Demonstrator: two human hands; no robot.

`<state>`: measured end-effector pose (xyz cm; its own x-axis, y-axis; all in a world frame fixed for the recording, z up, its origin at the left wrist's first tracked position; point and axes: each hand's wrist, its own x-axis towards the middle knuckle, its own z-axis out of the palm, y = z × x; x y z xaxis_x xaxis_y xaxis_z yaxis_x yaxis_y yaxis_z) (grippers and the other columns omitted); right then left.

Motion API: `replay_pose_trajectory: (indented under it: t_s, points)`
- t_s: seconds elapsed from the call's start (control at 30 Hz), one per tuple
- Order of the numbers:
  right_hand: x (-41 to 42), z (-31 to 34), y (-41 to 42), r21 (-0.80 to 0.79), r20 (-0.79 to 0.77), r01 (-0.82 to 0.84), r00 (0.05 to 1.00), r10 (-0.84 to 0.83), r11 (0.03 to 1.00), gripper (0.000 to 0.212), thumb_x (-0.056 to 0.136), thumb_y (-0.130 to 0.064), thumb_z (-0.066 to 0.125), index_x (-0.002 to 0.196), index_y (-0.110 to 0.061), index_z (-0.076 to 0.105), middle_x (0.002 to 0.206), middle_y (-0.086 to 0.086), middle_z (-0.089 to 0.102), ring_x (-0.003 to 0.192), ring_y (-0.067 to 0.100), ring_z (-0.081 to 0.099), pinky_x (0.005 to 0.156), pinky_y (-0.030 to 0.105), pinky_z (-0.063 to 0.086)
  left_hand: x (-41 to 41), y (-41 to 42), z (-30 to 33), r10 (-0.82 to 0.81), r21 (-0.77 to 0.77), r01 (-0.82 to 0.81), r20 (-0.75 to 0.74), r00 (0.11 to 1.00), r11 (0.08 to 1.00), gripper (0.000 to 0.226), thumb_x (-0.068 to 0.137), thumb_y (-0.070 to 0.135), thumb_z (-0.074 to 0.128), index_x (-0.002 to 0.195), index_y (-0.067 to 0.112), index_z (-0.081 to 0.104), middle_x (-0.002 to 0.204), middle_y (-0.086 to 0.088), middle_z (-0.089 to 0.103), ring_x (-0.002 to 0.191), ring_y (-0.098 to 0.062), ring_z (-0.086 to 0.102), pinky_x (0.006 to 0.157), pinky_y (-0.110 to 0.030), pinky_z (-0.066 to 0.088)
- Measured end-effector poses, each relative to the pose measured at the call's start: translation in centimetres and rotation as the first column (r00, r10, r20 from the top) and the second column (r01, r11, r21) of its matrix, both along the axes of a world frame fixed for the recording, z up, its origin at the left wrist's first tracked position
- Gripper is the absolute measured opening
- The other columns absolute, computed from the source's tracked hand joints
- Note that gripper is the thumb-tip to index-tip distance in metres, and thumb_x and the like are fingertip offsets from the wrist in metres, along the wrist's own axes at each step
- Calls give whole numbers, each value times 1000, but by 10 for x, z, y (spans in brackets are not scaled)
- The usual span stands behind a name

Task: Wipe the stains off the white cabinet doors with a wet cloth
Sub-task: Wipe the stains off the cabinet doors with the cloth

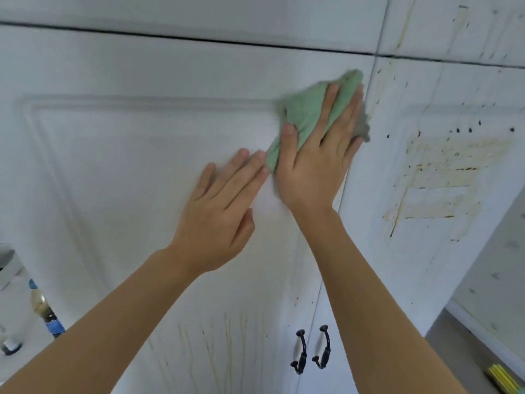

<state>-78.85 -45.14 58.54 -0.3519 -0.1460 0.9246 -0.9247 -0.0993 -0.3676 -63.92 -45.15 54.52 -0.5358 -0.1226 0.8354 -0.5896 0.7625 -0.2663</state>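
Hands number two, both raised against the white cabinet front. The right hand lies with fingers spread wide over one green cloth, pressing it flat on the upper right corner of the left door, just beside the seam between the doors. A grey underside of the cloth shows past the little finger, at the seam. The left hand rests flat and relaxed on the same door, fingers straight and close together, its fingertips touching the lower edge of the cloth and the side of the right hand.

Two doors meet at that seam, each with a raised panel frame. The right door carries yellowish-brown smears in a broad patch and many dark specks. The left door looks mostly clean across its panel, with thin yellowish drip lines near its lower edge. Two black handles hang side by side low down, one on each door. Above the doors a dark gap runs across, and over it sit two more white panels; the right one also shows streaks and specks.

At the lower left stand a bottle with a blue label and a smaller blurred container. At the lower right corner a yellow striped object shows, too cut off to identify.
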Motion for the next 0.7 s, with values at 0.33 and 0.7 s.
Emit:
replay_pose_trajectory:
  t_s: [0.33, 0.7]
  points:
    - [-8, -144, 20, 225, 73, -41, 997, 25, 973, 65, 99, -46, 19, 150, -16, -7, 153, 23, 6, 142, 35, 6, 111, 49, 14, -34, -1, 38, -24, -26, 25, 41, 999, 999, 53, 85, 13, 37, 138, 5, 42, 148, -8, 33, 139, -23, 25, 111, -46, 19]
    - [-30, 30, 3, 46, -51, -64, 996, 67, 997, 66, 97, -45, 26, 149, -15, -1, 157, 16, 8, 145, 25, 1, 116, 42, 4, -48, 0, 99, -32, -64, 29, -53, 998, 998, 54, 86, 17, 35, 139, 5, 38, 149, -7, 32, 139, -19, 21, 111, -41, 14]
